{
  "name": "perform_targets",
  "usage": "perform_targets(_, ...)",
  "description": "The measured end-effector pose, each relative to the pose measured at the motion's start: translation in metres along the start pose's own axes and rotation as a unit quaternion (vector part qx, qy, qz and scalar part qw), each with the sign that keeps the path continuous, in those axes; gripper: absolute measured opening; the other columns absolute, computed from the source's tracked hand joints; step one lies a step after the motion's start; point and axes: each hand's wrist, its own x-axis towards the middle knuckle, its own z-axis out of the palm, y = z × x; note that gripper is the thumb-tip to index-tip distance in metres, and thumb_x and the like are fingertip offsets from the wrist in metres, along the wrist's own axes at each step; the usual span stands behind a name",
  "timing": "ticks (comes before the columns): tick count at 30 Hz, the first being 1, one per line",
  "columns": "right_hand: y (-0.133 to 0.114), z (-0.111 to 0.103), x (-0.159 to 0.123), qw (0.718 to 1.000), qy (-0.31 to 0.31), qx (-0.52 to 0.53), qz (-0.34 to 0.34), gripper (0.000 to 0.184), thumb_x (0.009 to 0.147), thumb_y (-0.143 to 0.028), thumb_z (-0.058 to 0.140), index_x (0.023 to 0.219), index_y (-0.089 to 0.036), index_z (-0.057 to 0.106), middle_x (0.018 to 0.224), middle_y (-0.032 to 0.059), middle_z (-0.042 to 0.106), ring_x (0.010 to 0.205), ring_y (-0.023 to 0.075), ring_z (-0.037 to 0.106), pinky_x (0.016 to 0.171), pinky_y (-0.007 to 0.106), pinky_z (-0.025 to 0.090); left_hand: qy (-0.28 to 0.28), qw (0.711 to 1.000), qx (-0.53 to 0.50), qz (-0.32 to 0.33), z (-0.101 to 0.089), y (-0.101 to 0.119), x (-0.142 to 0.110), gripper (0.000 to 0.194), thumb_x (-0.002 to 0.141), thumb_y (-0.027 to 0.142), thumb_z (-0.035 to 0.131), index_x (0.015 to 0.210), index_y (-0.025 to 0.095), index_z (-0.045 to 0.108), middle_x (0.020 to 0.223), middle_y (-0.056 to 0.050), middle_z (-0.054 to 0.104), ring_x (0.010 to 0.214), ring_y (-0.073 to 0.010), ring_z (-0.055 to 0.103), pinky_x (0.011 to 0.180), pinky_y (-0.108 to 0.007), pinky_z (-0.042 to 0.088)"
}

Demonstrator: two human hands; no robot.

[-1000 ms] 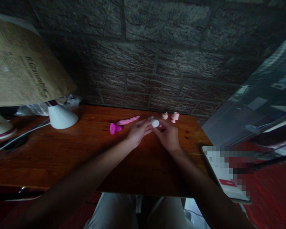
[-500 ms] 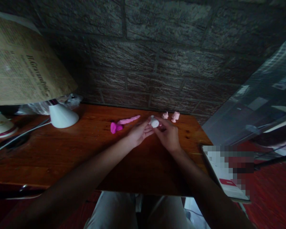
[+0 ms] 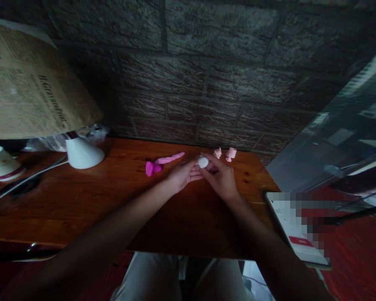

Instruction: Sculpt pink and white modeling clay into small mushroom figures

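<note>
A small white ball [image 3: 202, 162], which looks like modelling clay, is held between my two hands above the wooden table. My right hand [image 3: 222, 177] closes its thumb and fingers around the ball's right side. From the left, my left hand [image 3: 185, 173] meets it with the palm turned up and fingers curled under; their grip is partly hidden. Left of the hands lies a magenta lump [image 3: 153, 168], touching a lighter pink twisted strip [image 3: 169, 158]. Just beyond my right hand stand a small pink pot-like piece [image 3: 217, 153] and a pink goblet-shaped piece [image 3: 230, 154].
On the left are a lamp with a newsprint shade [image 3: 40, 92] and white base [image 3: 83, 152], its cord, and a paper cup [image 3: 1, 163]. A brick wall [image 3: 188, 83] backs the table [image 3: 81, 196]. A partly blurred-out flat panel [image 3: 288, 221] sits by the right edge.
The white ball has turned slightly between my fingers, showing a rounder face. Both hands stay in nearly the same place, and the pink pieces have not moved.
</note>
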Motion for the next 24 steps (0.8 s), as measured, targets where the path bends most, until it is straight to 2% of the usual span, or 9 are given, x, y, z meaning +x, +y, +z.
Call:
perform_targets(3,0.001,-0.003,0.002,0.999,0.022,-0.025,-0.001,0.02,0.082,-0.036,0.072,0.096,-0.022,0.073,0.06,-0.0042,0.055,0.053,0.0119,0.048,0.056,0.025,0.043,-0.003,0.998,0.053,0.026,-0.001,-0.002,0.001,0.019,0.095,0.026,0.056,0.093,0.014,0.07,0.09,-0.01,0.075,0.08,-0.0202,0.072,0.089,-0.043,0.057)
perform_targets(6,0.004,-0.004,0.005,0.998,0.069,-0.01,0.01,0.027,0.076,-0.046,0.077,0.08,-0.02,0.068,0.068,0.0,0.059,0.063,0.0145,0.053,0.061,0.028,0.045,-0.006,0.987,0.109,0.121,0.0,-0.002,-0.002,0.016,0.093,0.021,0.057,0.102,0.016,0.069,0.103,-0.009,0.075,0.084,-0.0178,0.072,0.08,-0.033,0.06)
perform_targets(9,0.007,-0.005,0.008,0.993,0.078,0.067,0.063,0.039,0.071,-0.054,0.079,0.086,-0.02,0.067,0.08,0.0038,0.067,0.072,0.0173,0.06,0.065,0.03,0.05,-0.038,0.973,0.133,0.186,0.002,0.001,-0.006,0.019,0.09,0.019,0.06,0.107,0.019,0.07,0.116,-0.008,0.072,0.088,-0.0164,0.071,0.073,-0.025,0.058)
perform_targets(12,0.006,-0.006,0.012,0.981,0.047,0.157,0.1,0.042,0.069,-0.057,0.078,0.087,-0.021,0.066,0.083,0.0034,0.069,0.071,0.0175,0.062,0.064,0.031,0.052,-0.073,0.967,0.142,0.196,0.003,0.003,-0.009,0.022,0.089,0.024,0.063,0.109,0.018,0.07,0.114,-0.009,0.072,0.086,-0.0176,0.071,0.071,-0.025,0.058)
perform_targets(15,0.005,-0.006,0.013,0.972,0.035,0.204,0.113,0.04,0.068,-0.057,0.079,0.084,-0.022,0.068,0.078,0.0017,0.069,0.067,0.0167,0.061,0.059,0.03,0.05,-0.086,0.96,0.163,0.209,0.002,0.001,-0.009,0.03,0.086,0.028,0.068,0.114,0.019,0.069,0.11,-0.009,0.072,0.086,-0.0184,0.07,0.073,-0.027,0.058)
perform_targets(19,0.007,-0.003,0.01,0.979,0.031,0.174,0.099,0.034,0.07,-0.053,0.077,0.077,-0.021,0.07,0.072,0.0012,0.069,0.063,0.0154,0.058,0.061,0.03,0.048,-0.084,0.945,0.207,0.24,0.002,-0.006,-0.009,0.044,0.078,0.024,0.077,0.12,0.021,0.066,0.11,-0.008,0.073,0.087,-0.0172,0.07,0.082,-0.028,0.055)
perform_targets(22,0.01,-0.002,0.008,0.992,0.019,0.107,0.068,0.025,0.075,-0.046,0.074,0.079,-0.021,0.072,0.074,0.0021,0.071,0.067,0.0163,0.059,0.066,0.031,0.048,-0.066,0.944,0.202,0.253,0.005,-0.006,-0.011,0.047,0.076,0.023,0.078,0.121,0.024,0.067,0.124,-0.008,0.069,0.099,-0.0202,0.069,0.089,-0.03,0.053)
perform_targets(24,0.012,-0.002,0.006,0.995,0.016,0.08,0.051,0.021,0.077,-0.042,0.072,0.082,-0.021,0.073,0.077,0.0023,0.072,0.07,0.0168,0.06,0.069,0.032,0.048,-0.068,0.949,0.194,0.239,0.006,-0.002,-0.011,0.044,0.075,0.022,0.078,0.117,0.024,0.069,0.126,-0.008,0.069,0.108,-0.0224,0.067,0.094,-0.032,0.051)
